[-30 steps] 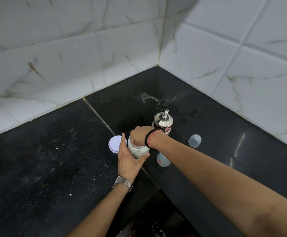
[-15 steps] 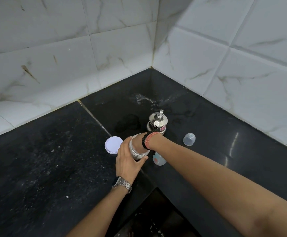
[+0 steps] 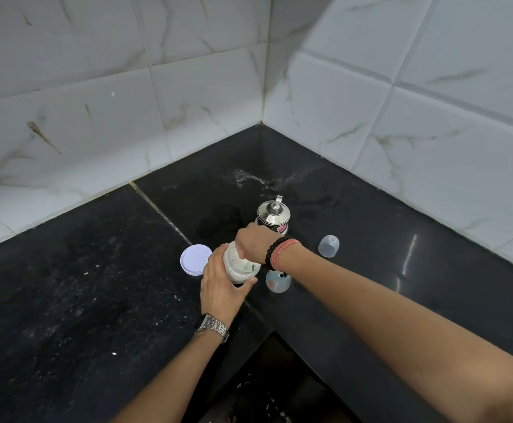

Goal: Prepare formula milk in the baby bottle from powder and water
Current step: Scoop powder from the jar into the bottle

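Both hands work the powder jar (image 3: 243, 267): left hand (image 3: 221, 288) clamped round it, now lifted and tilted. Right hand (image 3: 253, 242) stays dipped inside, fingers hidden, grip unknowable; scooping looks underway, baby bottle (image 3: 278, 280) waiting just right.

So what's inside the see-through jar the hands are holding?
White powder fills the clear plastic jar. The right hand reaches into its open top, hiding its fingers and anything they hold. The left hand covers the jar's near side.

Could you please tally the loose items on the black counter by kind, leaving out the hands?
Powder jar, held: 1
White lid: 1
Steel lidded pot: 1
Baby bottle: 1
Clear cap: 1
Total: 5
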